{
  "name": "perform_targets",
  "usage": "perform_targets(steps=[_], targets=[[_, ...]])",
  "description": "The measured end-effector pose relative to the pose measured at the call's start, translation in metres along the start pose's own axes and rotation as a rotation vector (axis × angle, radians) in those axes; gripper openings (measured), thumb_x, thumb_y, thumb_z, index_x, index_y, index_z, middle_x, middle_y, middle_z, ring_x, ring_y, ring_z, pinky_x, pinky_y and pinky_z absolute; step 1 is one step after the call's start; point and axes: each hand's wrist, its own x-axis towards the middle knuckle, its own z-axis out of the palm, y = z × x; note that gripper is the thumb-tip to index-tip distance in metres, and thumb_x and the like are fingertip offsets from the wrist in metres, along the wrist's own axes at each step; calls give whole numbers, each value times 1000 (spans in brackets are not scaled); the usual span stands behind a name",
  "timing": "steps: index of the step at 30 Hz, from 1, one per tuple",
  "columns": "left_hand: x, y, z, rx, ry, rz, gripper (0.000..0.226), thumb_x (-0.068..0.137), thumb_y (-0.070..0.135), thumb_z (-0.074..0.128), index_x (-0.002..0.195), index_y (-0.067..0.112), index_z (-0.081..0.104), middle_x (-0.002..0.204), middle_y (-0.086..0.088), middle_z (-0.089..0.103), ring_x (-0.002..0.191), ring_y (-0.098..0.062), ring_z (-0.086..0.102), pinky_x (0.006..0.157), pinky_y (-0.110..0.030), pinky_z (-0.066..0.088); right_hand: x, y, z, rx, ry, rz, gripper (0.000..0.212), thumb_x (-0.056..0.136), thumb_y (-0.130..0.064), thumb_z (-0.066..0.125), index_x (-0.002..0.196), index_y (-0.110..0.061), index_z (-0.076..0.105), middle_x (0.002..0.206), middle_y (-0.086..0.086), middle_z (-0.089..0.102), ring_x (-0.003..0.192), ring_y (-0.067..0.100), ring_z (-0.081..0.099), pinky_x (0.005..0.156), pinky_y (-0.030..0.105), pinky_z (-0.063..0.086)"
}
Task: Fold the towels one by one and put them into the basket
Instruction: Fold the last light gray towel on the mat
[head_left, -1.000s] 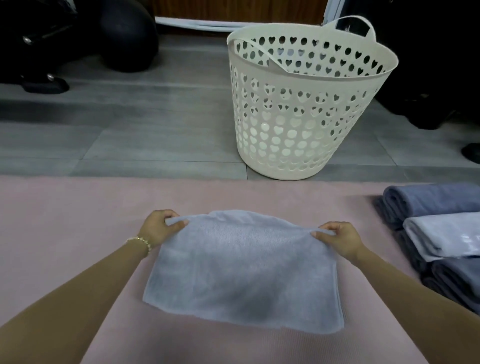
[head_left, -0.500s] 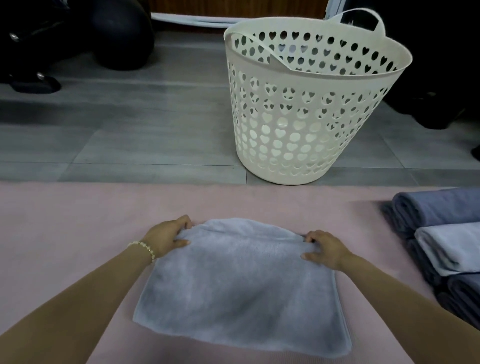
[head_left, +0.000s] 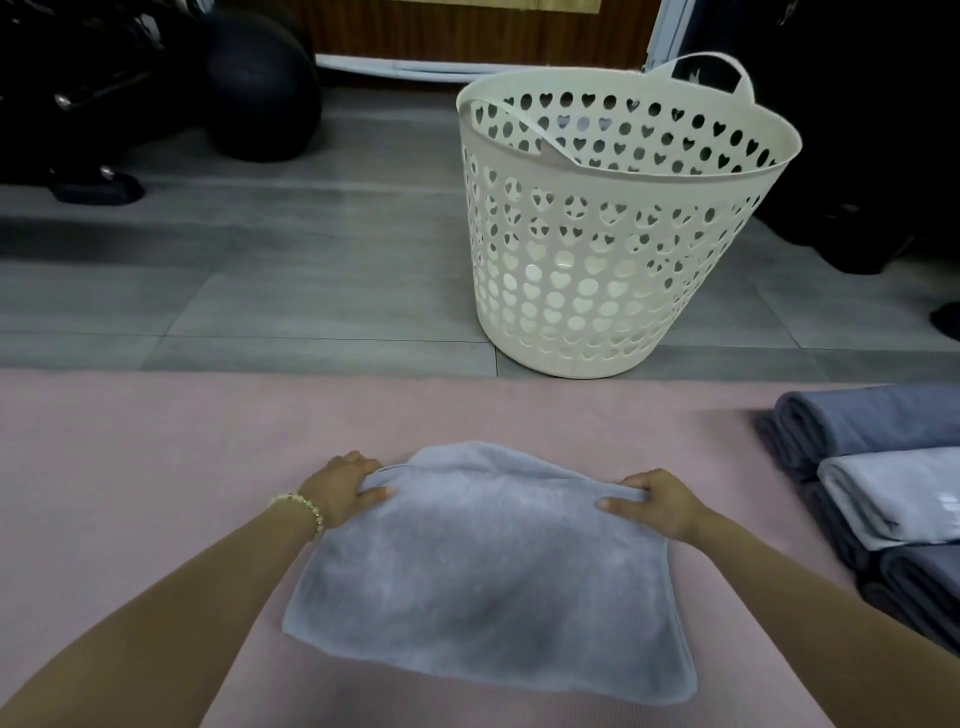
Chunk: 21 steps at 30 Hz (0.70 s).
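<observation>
A light grey-blue towel (head_left: 488, 582) lies folded on the pink mat (head_left: 130, 467) in front of me. My left hand (head_left: 343, 491) grips its far left corner, thumb on top and fingers curled over the edge. At the far right corner my right hand (head_left: 657, 501) grips the towel the same way. The far edge bulges up between the hands. A cream basket (head_left: 613, 244) with heart-shaped holes stands on the grey floor beyond the mat, a little right of centre. What lies inside it is hidden.
A pile of folded and rolled grey and blue towels (head_left: 883, 493) sits on the mat at the right edge. Dark equipment and a black ball (head_left: 254, 88) stand on the floor at the far left. Dark furniture (head_left: 857, 156) is behind the basket on the right.
Both hands have brought the towel's far edge down onto the mat and closer together. The towel now lies flatter with a bulge at its far edge.
</observation>
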Motion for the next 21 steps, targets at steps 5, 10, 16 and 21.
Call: perform_targets(steps=[5, 10, 16, 21], targets=[[-7, -6, 9, -204, 145, -112, 32, 92, 51, 48, 83, 25, 66, 94, 4, 57, 99, -20, 51, 84, -25, 41, -9, -10, -6, 206, 75, 74, 47, 66, -49, 80, 60, -7, 59, 62, 4, 52, 59, 16, 52, 54, 30, 41], [-22, 17, -15, -801, 272, -282, 55, 91, 57, 41, 61, 12, 50, 50, -4, 45, 49, -18, 41, 51, -26, 32, -17, -20, -11, 469, 78, 131, 73, 53, -69, 78, 87, -6, 63, 78, 12, 57, 67, 21, 53, 57, 27, 43], [-18, 66, -106, -944, 629, -164, 49, 92, 56, 44, 58, 22, 33, 56, -3, 34, 51, -18, 29, 48, -28, 25, -17, -93, -50, 566, 428, 13, 46, 82, -53, 62, 54, -19, 50, 46, -3, 50, 37, 14, 45, 34, 14, 32], [-43, 62, -109, -890, 643, -76, 48, 93, 53, 44, 64, 15, 45, 62, -4, 44, 58, -18, 38, 53, -29, 32, -39, -104, -52, 394, 485, -70, 47, 89, -43, 59, 56, -14, 42, 57, -1, 38, 53, 12, 33, 45, 23, 27]])
